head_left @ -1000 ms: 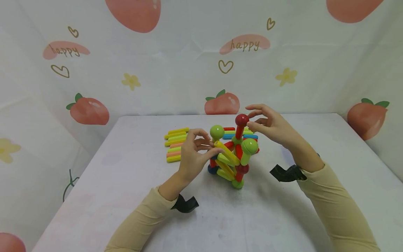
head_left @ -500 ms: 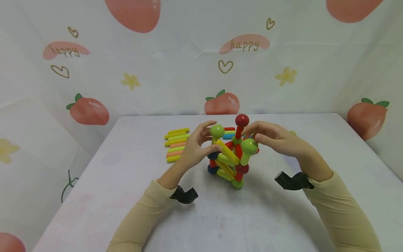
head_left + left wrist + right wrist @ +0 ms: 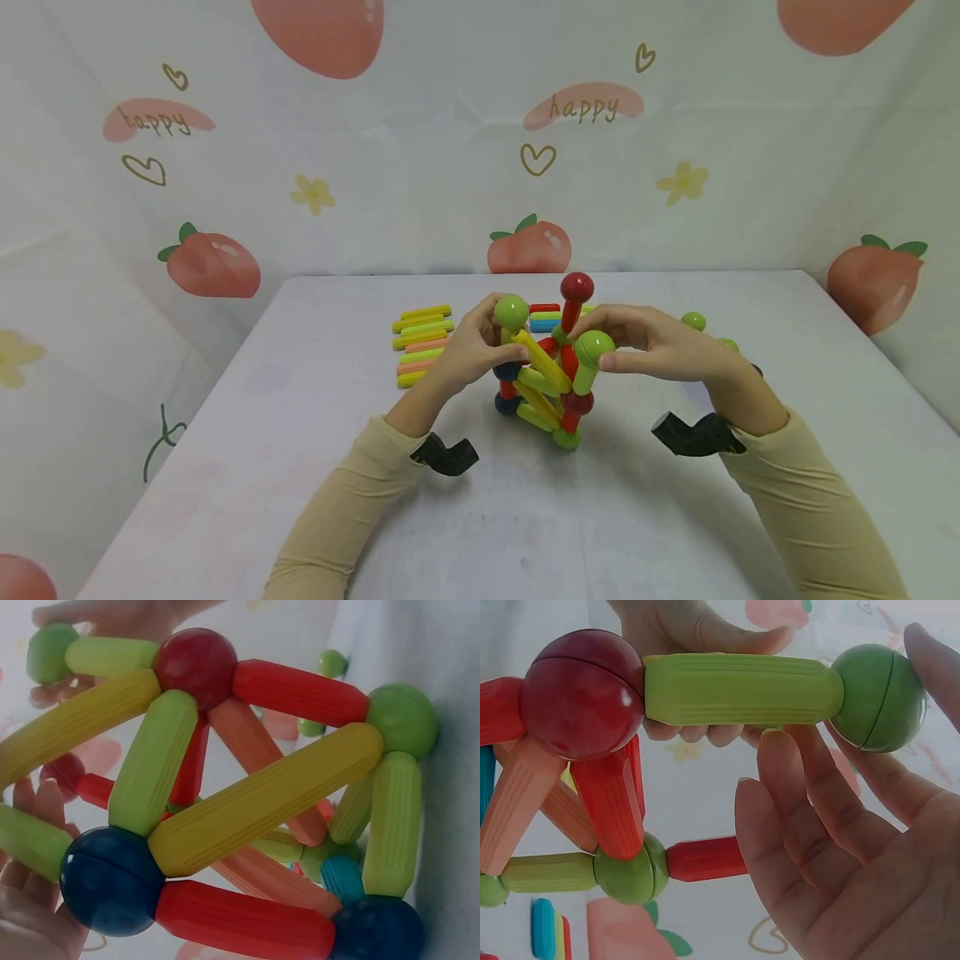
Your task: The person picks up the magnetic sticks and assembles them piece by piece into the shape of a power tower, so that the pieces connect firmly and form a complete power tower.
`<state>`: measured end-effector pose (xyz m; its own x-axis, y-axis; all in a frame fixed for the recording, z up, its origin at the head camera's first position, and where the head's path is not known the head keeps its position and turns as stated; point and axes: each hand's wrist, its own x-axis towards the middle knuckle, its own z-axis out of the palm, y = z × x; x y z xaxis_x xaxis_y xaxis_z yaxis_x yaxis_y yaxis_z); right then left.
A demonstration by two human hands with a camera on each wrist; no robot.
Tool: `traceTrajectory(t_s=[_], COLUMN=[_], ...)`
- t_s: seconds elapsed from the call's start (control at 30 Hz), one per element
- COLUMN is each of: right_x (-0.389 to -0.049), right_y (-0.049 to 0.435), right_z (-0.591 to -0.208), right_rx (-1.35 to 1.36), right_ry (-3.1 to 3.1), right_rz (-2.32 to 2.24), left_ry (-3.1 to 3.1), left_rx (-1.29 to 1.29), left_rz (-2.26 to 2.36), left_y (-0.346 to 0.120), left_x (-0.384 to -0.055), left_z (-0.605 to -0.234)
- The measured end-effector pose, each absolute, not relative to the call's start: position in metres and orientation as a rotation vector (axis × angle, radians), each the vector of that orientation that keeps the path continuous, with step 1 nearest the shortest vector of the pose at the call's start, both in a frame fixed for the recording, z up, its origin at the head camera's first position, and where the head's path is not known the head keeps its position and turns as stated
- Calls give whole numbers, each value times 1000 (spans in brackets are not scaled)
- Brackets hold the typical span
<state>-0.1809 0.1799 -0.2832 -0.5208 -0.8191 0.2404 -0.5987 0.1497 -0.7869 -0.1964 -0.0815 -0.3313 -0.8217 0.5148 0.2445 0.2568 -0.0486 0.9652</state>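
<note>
A magnetic stick-and-ball frame stands on the table, with ribbed sticks [image 3: 270,799] joining red, green and blue balls [image 3: 112,881]. At its left, my left hand [image 3: 480,346] holds a light green upright stick [image 3: 34,840] topped by a green ball [image 3: 512,312], its thumb in front near the blue ball. My right hand [image 3: 667,342] pinches the green ball [image 3: 879,697] on the front upright stick [image 3: 742,688], thumb on one side and fingers on the other. A red ball [image 3: 577,287] tops the rear upright, apart from both hands.
Loose yellow, green and orange sticks [image 3: 422,343] lie in a row behind the left hand. Red, green and blue sticks [image 3: 545,317] lie behind the frame. Loose green balls [image 3: 693,321] sit beyond the right hand. A printed cloth [image 3: 420,167] hangs behind the table.
My right hand has come down from beside the rear red ball to the front green ball. My left hand has shifted around the left upright, whose green ball has moved slightly left.
</note>
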Motion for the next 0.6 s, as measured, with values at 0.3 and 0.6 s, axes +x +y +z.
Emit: traceTrajectory(t_s=[0.3,0.6], right_x=[-180,-176], right_y=[180,181], right_z=[-287,-298], right_rx=[-1371,-1221], right_ry=[2201,2273], right_rz=[-1279,-1182], left_ry=[2131,2204], left_rx=[859,819], left_rz=[1911,1606], left_y=[-90,-115], left_x=[-194,-201], left_z=[-335,-347])
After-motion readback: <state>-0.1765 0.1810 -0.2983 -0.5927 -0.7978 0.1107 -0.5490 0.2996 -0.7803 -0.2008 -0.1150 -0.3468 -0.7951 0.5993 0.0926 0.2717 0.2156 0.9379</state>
